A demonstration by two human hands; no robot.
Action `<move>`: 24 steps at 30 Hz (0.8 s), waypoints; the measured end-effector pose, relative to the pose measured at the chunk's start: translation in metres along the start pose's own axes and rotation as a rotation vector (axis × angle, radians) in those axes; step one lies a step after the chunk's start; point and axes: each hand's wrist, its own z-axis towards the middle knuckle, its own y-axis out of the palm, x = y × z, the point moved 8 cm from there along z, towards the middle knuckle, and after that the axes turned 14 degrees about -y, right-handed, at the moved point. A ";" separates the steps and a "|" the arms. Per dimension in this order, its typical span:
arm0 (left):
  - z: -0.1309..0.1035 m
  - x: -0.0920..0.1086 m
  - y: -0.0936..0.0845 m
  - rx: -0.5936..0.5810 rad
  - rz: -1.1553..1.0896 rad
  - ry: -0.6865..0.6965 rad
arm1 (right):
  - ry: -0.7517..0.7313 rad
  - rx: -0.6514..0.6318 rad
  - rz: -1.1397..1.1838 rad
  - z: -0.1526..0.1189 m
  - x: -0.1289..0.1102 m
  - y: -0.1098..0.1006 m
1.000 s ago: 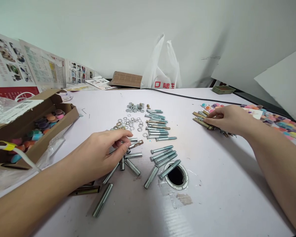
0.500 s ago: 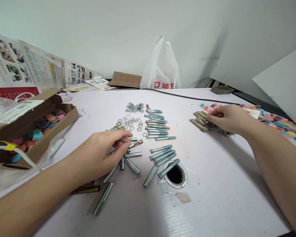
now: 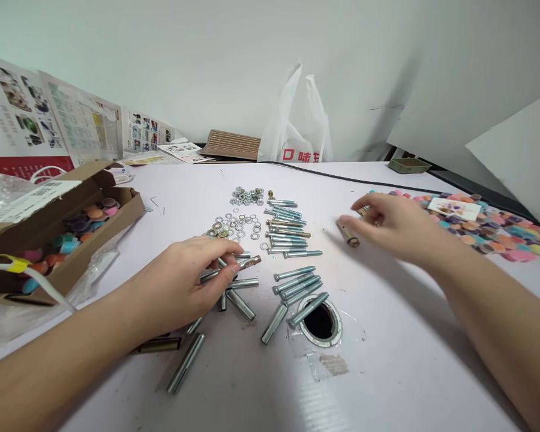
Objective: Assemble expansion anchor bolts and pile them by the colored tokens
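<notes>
My left hand (image 3: 202,273) is closed over the scattered metal sleeves, with the tip of an expansion bolt (image 3: 251,262) poking out past its thumb. Silver sleeves (image 3: 242,305) lie beneath and around it. On the right, my right hand (image 3: 391,231) has its thumb against a brassy expansion bolt (image 3: 348,234), fingers curled. Part of the brassy pile behind that hand is hidden. Between both hands are silver bolts (image 3: 292,242) in a column, with washers (image 3: 239,223) and nuts (image 3: 247,196) to their left.
A round hole (image 3: 320,324) in the table has a bolt across its rim. At left stands an open cardboard box (image 3: 130,207) of coloured caps. More coloured pieces (image 3: 499,234) are spread at right. A black cable (image 3: 337,178) and a white plastic bag (image 3: 292,126) are at the back.
My right hand has moved left and slightly toward me from the brassy pile, bringing an expansion bolt along. My left hand has hardly moved.
</notes>
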 end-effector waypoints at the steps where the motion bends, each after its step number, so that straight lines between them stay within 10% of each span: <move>1: 0.000 0.002 -0.002 0.017 0.009 0.015 | -0.054 -0.037 -0.021 0.003 -0.011 0.009; 5: 0.001 0.003 -0.014 0.104 0.032 0.010 | -0.044 -0.166 -0.125 0.008 -0.006 0.034; 11: 0.011 -0.007 -0.020 0.110 0.187 -0.018 | -0.024 -0.058 -0.131 0.005 0.009 0.016; 15: 0.011 -0.013 -0.024 0.122 0.184 -0.062 | -0.163 0.042 0.084 -0.007 -0.055 0.019; 20: 0.006 -0.009 -0.014 0.091 0.170 -0.029 | -0.531 -0.173 0.236 -0.013 -0.155 0.059; 24: 0.002 -0.004 -0.008 0.108 0.193 0.024 | -0.619 -0.254 0.134 0.003 -0.179 0.073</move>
